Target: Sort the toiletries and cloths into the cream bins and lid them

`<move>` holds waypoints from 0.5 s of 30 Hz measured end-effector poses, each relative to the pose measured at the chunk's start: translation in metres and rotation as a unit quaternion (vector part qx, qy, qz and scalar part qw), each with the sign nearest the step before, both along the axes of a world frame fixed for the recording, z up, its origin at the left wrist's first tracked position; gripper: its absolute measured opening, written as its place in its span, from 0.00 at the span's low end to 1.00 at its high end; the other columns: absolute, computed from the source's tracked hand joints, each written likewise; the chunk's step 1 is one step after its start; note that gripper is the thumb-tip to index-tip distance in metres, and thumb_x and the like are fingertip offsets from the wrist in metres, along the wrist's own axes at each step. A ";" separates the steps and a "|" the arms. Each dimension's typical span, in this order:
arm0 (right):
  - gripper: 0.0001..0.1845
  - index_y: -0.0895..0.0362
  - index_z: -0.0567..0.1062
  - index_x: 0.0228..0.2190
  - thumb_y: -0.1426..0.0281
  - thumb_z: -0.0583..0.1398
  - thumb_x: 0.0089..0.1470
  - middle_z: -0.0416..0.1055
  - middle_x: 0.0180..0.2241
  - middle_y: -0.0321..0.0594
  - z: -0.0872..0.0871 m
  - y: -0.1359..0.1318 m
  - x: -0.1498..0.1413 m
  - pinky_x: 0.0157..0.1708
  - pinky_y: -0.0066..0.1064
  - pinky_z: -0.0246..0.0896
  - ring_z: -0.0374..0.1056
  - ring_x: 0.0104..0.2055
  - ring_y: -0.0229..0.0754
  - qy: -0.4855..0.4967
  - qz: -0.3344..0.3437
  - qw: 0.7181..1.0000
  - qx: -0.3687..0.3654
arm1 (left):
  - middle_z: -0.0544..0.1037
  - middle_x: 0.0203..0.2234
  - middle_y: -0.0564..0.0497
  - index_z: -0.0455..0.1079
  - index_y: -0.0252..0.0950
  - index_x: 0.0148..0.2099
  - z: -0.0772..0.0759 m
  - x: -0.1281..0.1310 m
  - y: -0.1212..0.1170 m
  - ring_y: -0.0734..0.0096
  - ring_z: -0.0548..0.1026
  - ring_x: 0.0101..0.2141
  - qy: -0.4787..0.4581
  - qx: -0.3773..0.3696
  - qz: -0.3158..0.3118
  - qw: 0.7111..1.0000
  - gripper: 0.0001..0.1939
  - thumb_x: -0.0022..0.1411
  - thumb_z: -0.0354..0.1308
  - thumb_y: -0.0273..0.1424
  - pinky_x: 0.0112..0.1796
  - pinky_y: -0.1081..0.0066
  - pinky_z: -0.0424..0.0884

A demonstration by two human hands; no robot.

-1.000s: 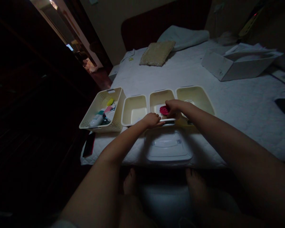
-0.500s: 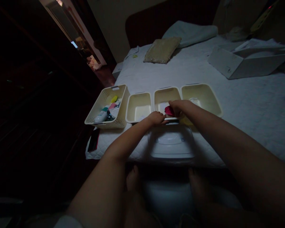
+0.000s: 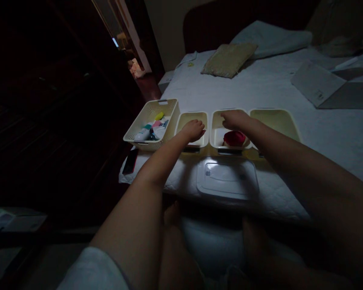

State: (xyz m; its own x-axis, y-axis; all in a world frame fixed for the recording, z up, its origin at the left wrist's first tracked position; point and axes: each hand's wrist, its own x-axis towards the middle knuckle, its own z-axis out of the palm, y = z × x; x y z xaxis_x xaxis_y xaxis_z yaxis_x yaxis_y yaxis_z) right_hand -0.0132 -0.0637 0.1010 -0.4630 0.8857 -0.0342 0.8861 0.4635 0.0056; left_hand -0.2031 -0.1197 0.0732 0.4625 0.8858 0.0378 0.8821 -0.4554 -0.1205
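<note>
My left hand (image 3: 193,131) hovers over a small cream bin (image 3: 181,128), its fingers loosely bent and slightly apart, with nothing visible in them. Over the neighbouring cream bin (image 3: 213,131) is my right hand (image 3: 236,120), one finger stretched out to the left and no object seen in its grip. Below that hand, inside the bin near its front wall, lies a round deep-red item (image 3: 234,138) with a paler side; its kind is unclear in the dim light. A clear plastic lid (image 3: 228,179) with a handle shape lies flat in front of the bins.
At the left of the row stands a perforated cream basket (image 3: 136,125) with bottles and a yellow item (image 3: 159,116). Another cream bin (image 3: 275,121) is at the right, partly behind my forearm. A phone (image 3: 130,162), a cushion (image 3: 229,60) and a white box (image 3: 319,86) lie on the bed.
My right hand has let go of the red item, which now lies in the bin. My left hand has left that bin's front rim and moved left. The view has shifted left.
</note>
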 end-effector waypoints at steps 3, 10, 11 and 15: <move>0.20 0.60 0.68 0.48 0.69 0.53 0.54 0.69 0.48 0.52 0.015 -0.012 -0.024 0.42 0.37 0.60 0.66 0.48 0.50 -0.005 0.007 1.000 0.006 | 0.71 0.44 0.39 0.68 0.27 0.47 0.009 -0.028 -0.008 0.59 0.67 0.46 0.069 0.022 0.050 0.996 0.19 0.64 0.41 0.33 0.47 0.64 0.60; 0.20 0.61 0.66 0.49 0.68 0.52 0.55 0.67 0.48 0.53 0.029 -0.022 -0.095 0.41 0.34 0.60 0.65 0.47 0.48 0.038 0.085 0.994 0.048 | 0.71 0.44 0.40 0.67 0.28 0.47 0.021 -0.106 -0.030 0.61 0.68 0.47 0.091 0.037 0.163 0.982 0.18 0.64 0.42 0.34 0.47 0.66 0.62; 0.20 0.61 0.66 0.49 0.68 0.52 0.55 0.67 0.48 0.52 0.029 -0.024 -0.105 0.41 0.34 0.60 0.65 0.47 0.48 0.041 0.093 0.993 0.054 | 0.72 0.44 0.40 0.67 0.28 0.47 0.021 -0.117 -0.033 0.60 0.68 0.46 0.087 0.039 0.181 0.979 0.18 0.64 0.42 0.34 0.47 0.65 0.62; 0.19 0.61 0.67 0.47 0.69 0.51 0.55 0.67 0.47 0.52 0.028 -0.030 -0.146 0.40 0.35 0.61 0.66 0.46 0.48 0.049 0.119 0.990 0.053 | 0.72 0.44 0.39 0.65 0.28 0.49 0.020 -0.159 -0.049 0.61 0.69 0.46 0.052 0.038 0.259 0.964 0.19 0.64 0.42 0.34 0.46 0.66 0.64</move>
State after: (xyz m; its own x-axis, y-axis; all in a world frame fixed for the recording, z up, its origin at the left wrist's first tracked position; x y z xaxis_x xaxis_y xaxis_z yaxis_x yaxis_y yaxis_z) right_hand -0.1592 -0.0935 0.1294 -0.6559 0.7470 0.1087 0.7503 0.6609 -0.0147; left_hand -0.3621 -0.1687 0.0931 -0.0358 0.9954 0.0891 0.9699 0.0561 -0.2369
